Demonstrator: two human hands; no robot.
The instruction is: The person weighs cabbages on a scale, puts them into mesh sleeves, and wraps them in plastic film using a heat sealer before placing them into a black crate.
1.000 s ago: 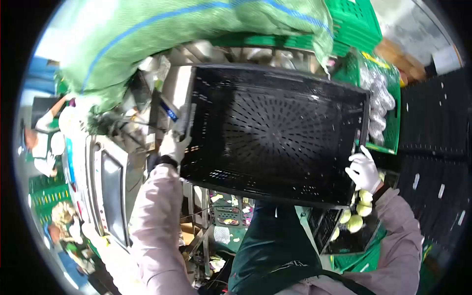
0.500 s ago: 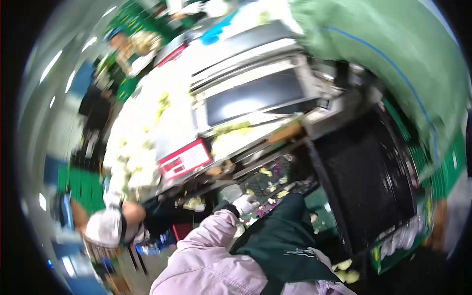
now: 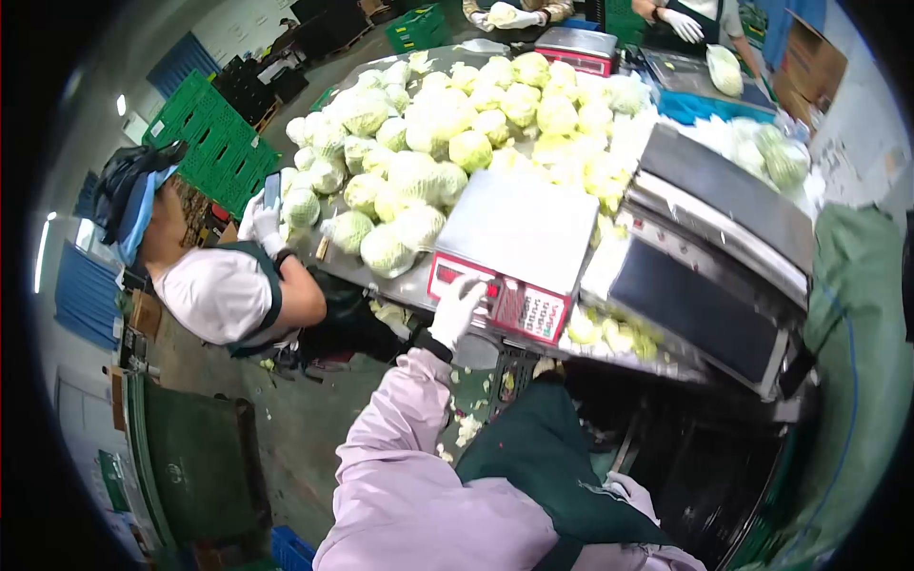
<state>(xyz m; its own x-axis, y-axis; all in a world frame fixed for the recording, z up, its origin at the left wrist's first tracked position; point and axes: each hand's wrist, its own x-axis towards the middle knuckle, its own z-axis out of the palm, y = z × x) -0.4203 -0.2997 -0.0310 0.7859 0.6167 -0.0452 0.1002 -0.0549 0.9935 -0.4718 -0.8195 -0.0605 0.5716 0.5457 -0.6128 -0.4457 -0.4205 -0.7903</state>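
Note:
My left hand, in a white glove, is at the front panel of a weighing scale. Its fingers are apart, with the fingertips over the left part of the red-framed display. The scale's pale flat plate carries nothing. My right hand, also gloved, hangs low beside my dark green apron, its fingers mostly hidden. Left of the scale, and behind it, lies a big heap of cabbages, many in white net sleeves. Several netted ones sit close to the scale's left edge.
A metal machine with a dark plate stands right of the scale. At left, a co-worker holds a phone. Other gloved workers stand across the table. Green crates are stacked behind; leaf scraps lie on the floor.
My left hand has gone from low beside the table edge up to the scale's panel. The view has swung left and steadied; my right hand has come into sight.

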